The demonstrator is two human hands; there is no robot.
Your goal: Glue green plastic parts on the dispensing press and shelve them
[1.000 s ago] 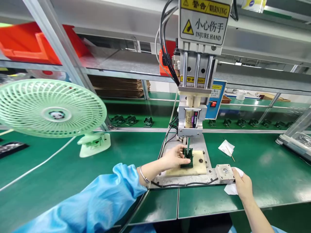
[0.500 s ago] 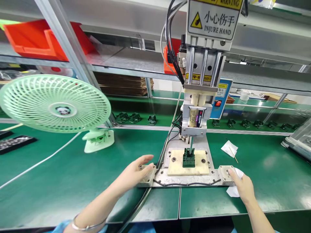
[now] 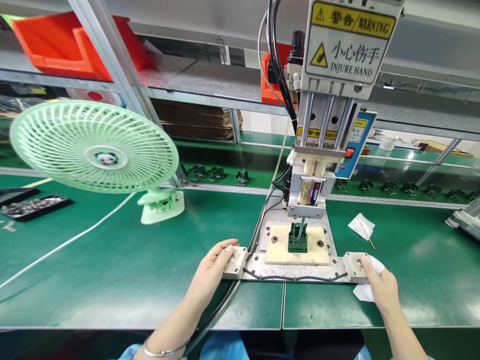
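My left hand (image 3: 211, 272) grips the left push-button box (image 3: 235, 262), thumb on top and fingers behind it. At the other end of the metal base, my right hand (image 3: 383, 289) holds the right push-button box (image 3: 355, 266), its thumb on the round button. White paper (image 3: 364, 292) lies under and behind this hand; I cannot tell if the fingers pinch it. Between the hands, a dark green plastic part (image 3: 298, 240) sits on a cream fixture plate (image 3: 275, 256). The thin rod (image 3: 302, 227) of the bench press (image 3: 311, 187) reaches down into it.
A green fan (image 3: 97, 150) stands at left, near black trays (image 3: 41, 206) of small parts. Similar green parts (image 3: 242, 177) line the back ledge. White paper with a stick (image 3: 362, 227) lies at right. Black cables (image 3: 225, 300) run past my left hand.
My left hand has closed onto the left button box, its thumb coming down on top. My right hand stays at its box. The camera view has shifted slightly.
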